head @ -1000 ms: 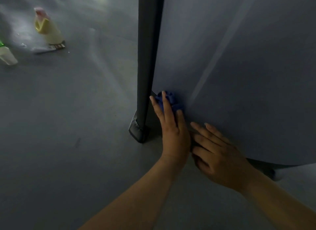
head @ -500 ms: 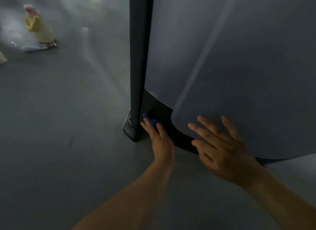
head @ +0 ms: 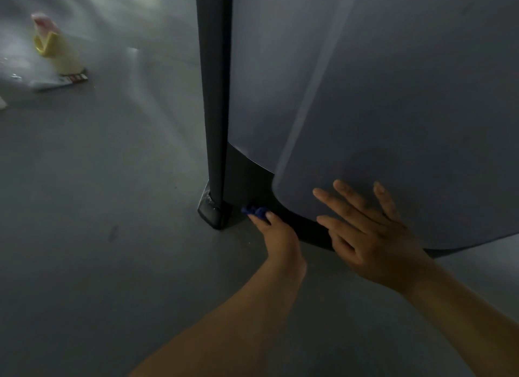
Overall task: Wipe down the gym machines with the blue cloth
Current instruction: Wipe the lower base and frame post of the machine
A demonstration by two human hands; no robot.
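Machine panel (head: 393, 110): right, far. Post (head: 214, 96): just left of panel, foot on floor (head: 112, 236). Cloth (head: 257, 211): right of foot, at left hand (head: 278, 236) fingertips. Right hand (head: 370, 236): on panel. Bottle (head: 56, 51): far left, on floor.

Left of the black post (head: 214, 96) the floor (head: 112, 236) gives free passage; the yellow bottle (head: 60, 52) stands well apart. The grey panel (head: 407, 96) blocks the right.

We count two hands: left hand (head: 276, 236) and right hand (head: 373, 236). One blue cloth (head: 257, 211). One grey machine panel (head: 393, 110), one dark post (head: 214, 96), one post foot (head: 213, 211). One yellow bottle (head: 60, 52), one flat packet (head: 60, 80). One white sliver (head: 2, 103) at the left edge, kind unclear.
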